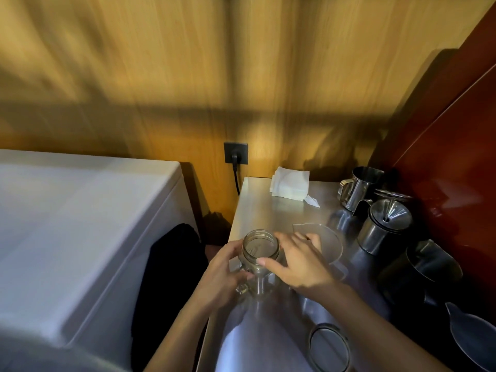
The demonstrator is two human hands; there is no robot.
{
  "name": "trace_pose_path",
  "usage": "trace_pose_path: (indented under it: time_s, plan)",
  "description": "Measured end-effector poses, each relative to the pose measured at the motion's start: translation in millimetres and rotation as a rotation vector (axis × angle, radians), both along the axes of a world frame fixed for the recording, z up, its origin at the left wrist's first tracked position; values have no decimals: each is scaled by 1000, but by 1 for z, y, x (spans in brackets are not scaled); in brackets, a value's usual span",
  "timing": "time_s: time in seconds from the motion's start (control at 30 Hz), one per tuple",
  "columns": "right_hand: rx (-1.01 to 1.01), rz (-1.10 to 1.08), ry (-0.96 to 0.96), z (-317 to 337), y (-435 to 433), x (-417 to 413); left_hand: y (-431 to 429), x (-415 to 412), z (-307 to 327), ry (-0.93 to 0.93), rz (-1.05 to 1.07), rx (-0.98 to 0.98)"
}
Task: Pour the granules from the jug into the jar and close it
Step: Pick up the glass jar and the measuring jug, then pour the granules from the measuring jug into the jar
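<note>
An empty glass jar [261, 251] with a side handle stands open-topped near the left edge of the steel counter [279, 210]. My left hand [222, 275] wraps its left side at the handle. My right hand [298, 261] lies palm down to its right, fingers spread, thumb touching the jar's neck and fingertips over the rim of the clear plastic jug [328, 241] just behind. I cannot see the jug's contents. A round lid [328, 345] lies flat on the counter near my right forearm.
Steel pitchers [358, 187], a canister with a funnel [383, 226] and dark jugs [421, 269] crowd the right side against a red wall. Folded white napkins [290, 185] lie at the back. A white appliance [80, 224] stands left, across a gap holding black cloth [169, 277].
</note>
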State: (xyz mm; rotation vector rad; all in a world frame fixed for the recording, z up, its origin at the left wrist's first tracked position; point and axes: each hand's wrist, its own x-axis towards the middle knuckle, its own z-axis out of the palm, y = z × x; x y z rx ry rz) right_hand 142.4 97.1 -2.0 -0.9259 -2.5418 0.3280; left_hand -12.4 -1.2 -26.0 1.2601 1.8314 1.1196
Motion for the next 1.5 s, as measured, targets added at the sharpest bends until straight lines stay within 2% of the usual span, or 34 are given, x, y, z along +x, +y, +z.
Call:
trace_pose_path:
  time_s: [0.2, 0.57, 0.67, 0.8, 0.87, 0.93, 1.0, 1.1, 1.27, 1.5]
  plan:
    - [-23, 40, -2, -1, -14, 18, -11, -6, 11, -17, -136, -79]
    - [-22, 43, -40, 3, -38, 47, -24, 6, 15, -79, -223, -110]
    - [-21, 21, 78, 5, -35, 54, -26, 14, 15, -60, -199, -105]
    - [-82, -333, 350, -6, -22, 69, -24, 25, 6, -58, -120, -103]
    - [-203, -467, 386, -16, -14, 78, -22, 29, 0, -50, -81, -100]
    - [-360, -531, 320, -29, -7, 85, -21, 34, -6, -8, -58, -74]
    - [-531, -541, 309, -44, -2, 92, -19, 39, -9, 33, -32, -34]
    - [-718, -474, 484, -54, 1, 99, -15, 47, -14, 85, 56, 19]
    - [-710, -397, 578, -57, 7, 103, -11, 46, -17, 74, 89, 34]
    - [-709, -367, 684, -46, 22, 100, -9, 31, -6, -98, -132, -23]
